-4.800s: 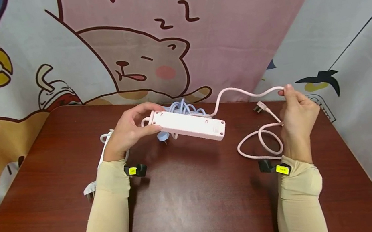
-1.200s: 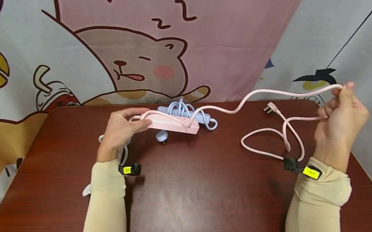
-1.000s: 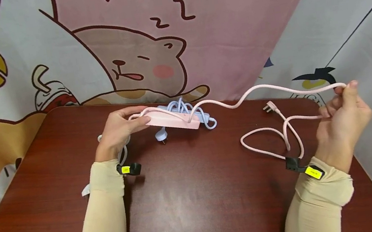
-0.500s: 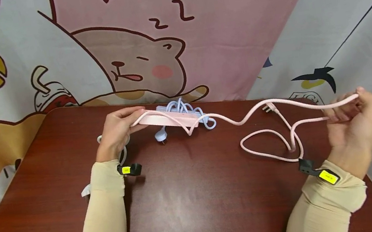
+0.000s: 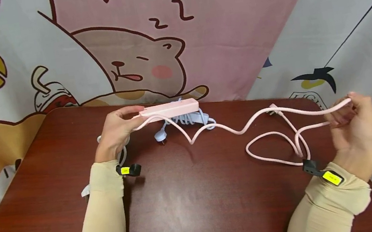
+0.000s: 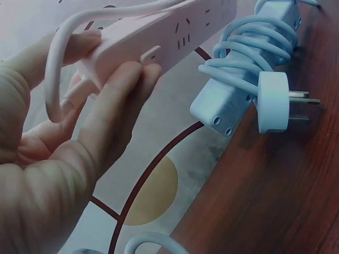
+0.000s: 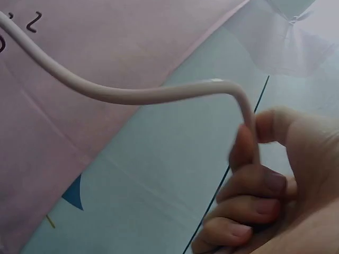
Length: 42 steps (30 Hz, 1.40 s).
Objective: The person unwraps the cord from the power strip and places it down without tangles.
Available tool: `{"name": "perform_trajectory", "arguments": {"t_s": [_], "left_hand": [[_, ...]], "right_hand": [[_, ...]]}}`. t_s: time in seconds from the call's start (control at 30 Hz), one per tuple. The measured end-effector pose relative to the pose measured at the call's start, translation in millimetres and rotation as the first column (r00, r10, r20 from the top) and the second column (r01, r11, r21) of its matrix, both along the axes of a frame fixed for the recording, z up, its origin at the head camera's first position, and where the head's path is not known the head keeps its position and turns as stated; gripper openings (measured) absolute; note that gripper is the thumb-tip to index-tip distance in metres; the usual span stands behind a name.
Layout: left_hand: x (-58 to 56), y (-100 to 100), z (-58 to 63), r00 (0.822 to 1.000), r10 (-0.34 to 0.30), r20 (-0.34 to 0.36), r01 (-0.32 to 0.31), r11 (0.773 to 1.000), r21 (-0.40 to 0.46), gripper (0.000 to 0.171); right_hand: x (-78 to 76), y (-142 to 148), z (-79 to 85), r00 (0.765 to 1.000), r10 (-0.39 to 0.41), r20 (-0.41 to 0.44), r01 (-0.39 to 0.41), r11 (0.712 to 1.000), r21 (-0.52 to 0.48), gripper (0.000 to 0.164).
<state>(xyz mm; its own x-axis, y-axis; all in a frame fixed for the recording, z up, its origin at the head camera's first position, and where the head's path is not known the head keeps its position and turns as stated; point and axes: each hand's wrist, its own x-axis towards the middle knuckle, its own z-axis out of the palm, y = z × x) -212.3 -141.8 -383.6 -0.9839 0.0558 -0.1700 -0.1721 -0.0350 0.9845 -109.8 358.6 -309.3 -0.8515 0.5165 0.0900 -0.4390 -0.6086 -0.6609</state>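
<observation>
My left hand [image 5: 119, 132] grips one end of a pink power strip [image 5: 170, 109] and holds it up over the far part of the table. In the left wrist view, its sockets and a small switch show beside my fingers [image 6: 119, 90]. The strip's pink cord [image 5: 246, 126] loops by my left hand, sags in waves and runs to my right hand [image 5: 357, 129], which pinches it between thumb and finger. More cord trails from my right hand to a loose loop on the table, ending in a pink plug [image 5: 274, 109].
Behind the pink strip lies a light blue power strip [image 6: 222, 103] wrapped in its own cord, its round plug [image 6: 273, 103] prongs outward. A white cord [image 5: 124, 154] and white piece [image 5: 86, 190] are partly hidden by my left arm. A printed curtain [image 5: 224, 37] hangs behind the brown table [image 5: 185, 205].
My right hand has moved right, drawing the cord into a longer span. The pink strip has been turned over in my left hand, and its cord now hangs in front of it.
</observation>
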Motion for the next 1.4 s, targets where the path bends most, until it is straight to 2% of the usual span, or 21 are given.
{"name": "perform_trajectory", "arguments": {"t_s": [0.1,0.2,0.3,0.37,0.5,0.6,0.73,0.77,0.87,0.93,1.03,1.1,1.2,1.23,1.27,1.3,1.37,1.4], "left_hand": [[2.6,-0.1,0.9,0.999,0.006,-0.036,-0.007,0.999,-0.04,0.044],[7.7,-1.3,3.2,0.995,0.028,-0.099,-0.035,0.997,-0.07,0.049],[14.3,-3.3,4.0,0.982,0.038,-0.184,-0.058,0.993,-0.105,0.046],[19.6,-5.6,2.4,0.968,0.023,-0.249,-0.059,0.989,-0.137,0.041],[32.8,-12.6,-5.9,0.937,-0.048,-0.346,-0.006,0.988,-0.153,0.032],[42.3,-13.6,-15.1,0.92,-0.116,-0.374,0.074,0.989,-0.126,0.031],[52.5,-9.0,-27.1,0.903,-0.167,-0.395,0.128,0.984,-0.125,0.032],[54.8,-7.4,-29.8,0.901,-0.172,-0.397,0.135,0.984,-0.12,0.031],[61.3,-4.3,-37.8,0.905,-0.172,-0.389,0.154,0.985,-0.076,0.031],[64.4,-2.9,-42.5,0.911,-0.167,-0.378,0.159,0.986,-0.052,0.031],[67.3,0.0,-47.2,0.919,-0.174,-0.355,0.166,0.985,-0.053,0.03],[68.3,3.1,-48.8,0.924,-0.193,-0.331,0.181,0.981,-0.068,0.029],[69.8,7.5,-49.2,0.929,-0.23,-0.29,0.21,0.973,-0.1,0.028],[69.9,8.4,-49.2,0.931,-0.239,-0.275,0.215,0.97,-0.113,0.028],[70.0,9.5,-49.1,0.934,-0.247,-0.259,0.223,0.968,-0.119,0.029],[69.7,10.2,-48.8,0.936,-0.254,-0.243,0.227,0.965,-0.133,0.029],[69.4,11.3,-48.2,0.941,-0.268,-0.206,0.236,0.957,-0.166,0.03],[69.2,12.5,-48.2,0.943,-0.278,-0.183,0.245,0.952,-0.181,0.03]], "right_hand": [[0.4,-1.9,-3.3,0.996,-0.005,0.09,-0.005,0.994,0.108,0.04],[-0.6,-4.0,-6.8,0.991,0.047,0.126,-0.071,0.979,0.189,0.038],[-1.0,-4.7,-9.0,0.982,0.118,0.149,-0.151,0.96,0.234,0.035],[-1.5,-4.5,-9.6,0.974,0.157,0.165,-0.197,0.944,0.264,0.034],[-4.3,-6.6,-9.5,0.951,0.246,0.187,-0.295,0.905,0.307,0.036],[-7.0,-8.8,-10.7,0.931,0.289,0.223,-0.353,0.866,0.353,0.037],[-8.9,-10.8,-16.1,0.894,0.336,0.295,-0.434,0.813,0.389,0.035],[-9.7,-11.2,-18.1,0.883,0.351,0.312,-0.458,0.79,0.408,0.035],[-11.6,-12.0,-25.1,0.841,0.41,0.352,-0.54,0.676,0.502,0.037],[-13.1,-12.0,-29.3,0.805,0.462,0.373,-0.591,0.574,0.566,0.037],[-14.4,-10.4,-33.5,0.748,0.513,0.422,-0.643,0.403,0.651,0.034],[-14.9,-9.7,-35.0,0.731,0.474,0.491,-0.649,0.26,0.715,0.029],[-16.0,-9.9,-36.1,0.715,0.361,0.599,-0.65,0.029,0.759,0.021],[-16.8,-10.1,-36.9,0.703,0.33,0.63,-0.656,-0.042,0.754,0.022],[-17.8,-10.3,-38.2,0.685,0.311,0.659,-0.668,-0.094,0.738,0.024],[-18.6,-10.9,-39.2,0.67,0.302,0.678,-0.675,-0.131,0.726,0.025],[-20.4,-13.3,-40.4,0.624,0.308,0.718,-0.708,-0.166,0.687,0.025],[-20.7,-14.0,-41.0,0.608,0.306,0.732,-0.718,-0.179,0.672,0.024]]}}
